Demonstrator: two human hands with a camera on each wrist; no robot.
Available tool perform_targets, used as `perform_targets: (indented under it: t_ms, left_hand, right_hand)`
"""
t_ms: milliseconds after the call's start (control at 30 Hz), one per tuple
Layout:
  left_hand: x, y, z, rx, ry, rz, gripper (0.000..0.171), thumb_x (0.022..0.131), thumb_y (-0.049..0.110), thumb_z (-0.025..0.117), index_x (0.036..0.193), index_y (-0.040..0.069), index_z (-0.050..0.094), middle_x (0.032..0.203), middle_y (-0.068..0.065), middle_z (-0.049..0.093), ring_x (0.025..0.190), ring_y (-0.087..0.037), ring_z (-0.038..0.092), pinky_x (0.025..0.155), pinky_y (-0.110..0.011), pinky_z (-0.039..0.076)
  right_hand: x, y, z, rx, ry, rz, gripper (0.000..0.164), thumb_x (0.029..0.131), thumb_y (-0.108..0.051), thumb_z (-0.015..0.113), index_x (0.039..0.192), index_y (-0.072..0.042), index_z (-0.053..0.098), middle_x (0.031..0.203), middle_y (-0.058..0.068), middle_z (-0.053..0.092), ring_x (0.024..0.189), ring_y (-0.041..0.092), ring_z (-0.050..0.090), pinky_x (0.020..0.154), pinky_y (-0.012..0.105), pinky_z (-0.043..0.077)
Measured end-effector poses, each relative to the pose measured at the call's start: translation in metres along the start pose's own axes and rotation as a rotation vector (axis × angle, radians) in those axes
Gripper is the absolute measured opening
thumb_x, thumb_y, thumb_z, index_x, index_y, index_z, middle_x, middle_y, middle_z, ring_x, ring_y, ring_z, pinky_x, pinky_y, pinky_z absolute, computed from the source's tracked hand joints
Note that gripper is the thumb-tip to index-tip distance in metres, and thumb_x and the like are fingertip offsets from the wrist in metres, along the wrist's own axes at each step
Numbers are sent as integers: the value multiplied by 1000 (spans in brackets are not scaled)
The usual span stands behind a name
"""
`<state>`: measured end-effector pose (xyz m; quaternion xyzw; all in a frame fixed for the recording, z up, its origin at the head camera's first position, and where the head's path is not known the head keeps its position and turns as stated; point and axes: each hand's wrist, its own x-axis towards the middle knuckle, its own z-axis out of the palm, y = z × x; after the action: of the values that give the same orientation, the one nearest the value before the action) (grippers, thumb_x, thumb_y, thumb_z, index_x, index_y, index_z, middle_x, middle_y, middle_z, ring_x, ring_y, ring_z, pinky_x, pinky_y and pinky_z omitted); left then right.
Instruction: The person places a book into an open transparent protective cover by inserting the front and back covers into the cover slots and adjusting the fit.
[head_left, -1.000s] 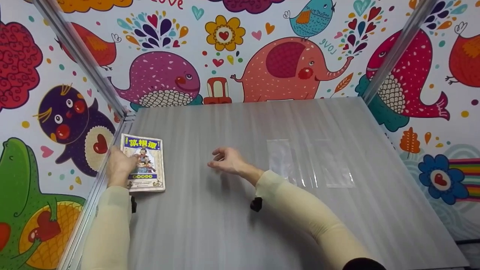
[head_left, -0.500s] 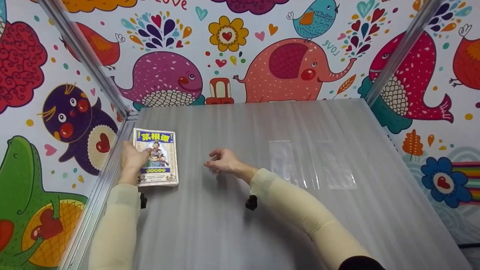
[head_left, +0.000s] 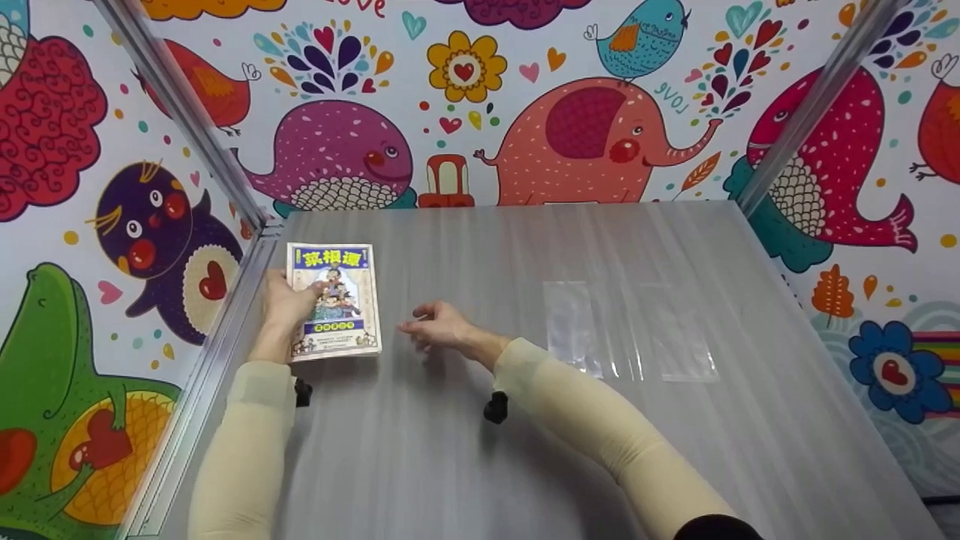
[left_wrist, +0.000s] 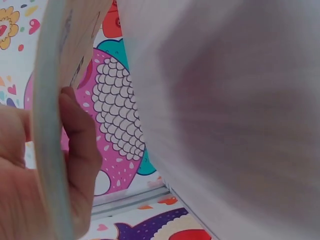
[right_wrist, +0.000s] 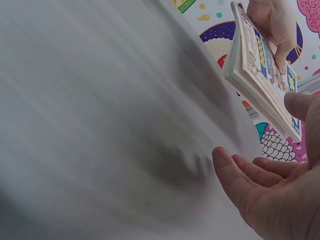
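Note:
A paperback book (head_left: pixel 341 300) with a blue title band and cartoon figures faces up at the left in the head view. My left hand (head_left: pixel 286 304) grips its left side, thumb across the cover; the left wrist view has the fingers (left_wrist: pixel 80 145) curled beneath the spine (left_wrist: pixel 47 125). Clear of the tabletop, the book (right_wrist: pixel 267 75) shows its page edges in the right wrist view. Just right of it, my right hand (head_left: pixel 442 328) hovers above the table with nothing in it, fingers relaxed and thumb apart from them (right_wrist: pixel 275 195).
Flat on the grey table (head_left: pixel 480 247), right of the right forearm, lie clear plastic sleeves (head_left: pixel 574 326). Metal frame rails (head_left: pixel 199 382) run along the left edge. Walls with printed cartoon animals (head_left: pixel 585 150) close off the back and sides.
My left hand has lifted the book and carried it right and slightly away from me. My right hand has shifted a little left, so the gap between it and the book is smaller.

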<state>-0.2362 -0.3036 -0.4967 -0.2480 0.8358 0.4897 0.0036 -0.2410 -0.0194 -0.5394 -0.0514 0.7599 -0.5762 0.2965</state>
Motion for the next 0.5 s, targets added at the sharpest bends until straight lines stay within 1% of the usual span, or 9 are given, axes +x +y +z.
perform_targets:
  t_ms: [100, 167, 333, 400, 467, 500]
  left_hand:
    - [-3, 4, 4, -9, -17, -1, 64, 111, 26, 67, 161, 2, 33, 139, -17, 56, 124, -29, 60, 101, -35, 51]
    - [-6, 6, 7, -12, -29, 10, 64, 111, 26, 67, 160, 1, 34, 137, -17, 56, 122, -28, 61, 98, -34, 51]
    - [-15, 14, 14, -57, -77, -9, 62, 114, 28, 65, 162, 6, 32, 135, -14, 59, 109, -22, 69, 86, -29, 62]
    - [-17, 17, 17, -74, -91, -12, 61, 114, 28, 63, 162, 8, 31, 137, -15, 60, 107, -21, 71, 84, -29, 64]
    - [-19, 19, 21, -57, -86, 3, 61, 114, 29, 62, 162, 7, 33, 137, -17, 60, 107, -22, 70, 85, -29, 61]
    - [-19, 20, 23, -63, -85, 18, 61, 114, 28, 62, 162, 5, 33, 138, -18, 60, 109, -23, 69, 87, -30, 60]
  right_hand:
    - [1, -1, 1, 16, -9, 26, 66, 106, -36, 80, 155, 3, 57, 135, 25, 78, 121, 41, 80, 106, 53, 65]
    - [1, -2, 2, 41, -18, 41, 67, 107, -37, 79, 156, 3, 56, 139, 28, 76, 124, 43, 79, 107, 53, 65]
    - [4, -5, 3, 128, -49, 64, 75, 107, -40, 78, 160, 6, 50, 148, 30, 71, 132, 45, 76, 112, 54, 63]
    - [5, -7, 2, 162, -66, 69, 79, 108, -41, 76, 162, 7, 46, 148, 29, 71, 133, 44, 76, 113, 55, 62]
    - [6, -9, 1, 192, -84, 73, 81, 109, -44, 74, 163, 8, 44, 144, 27, 74, 130, 41, 78, 113, 54, 62]
    - [7, -10, 1, 205, -91, 74, 80, 109, -45, 73, 164, 7, 44, 141, 25, 76, 127, 38, 79, 113, 54, 63]
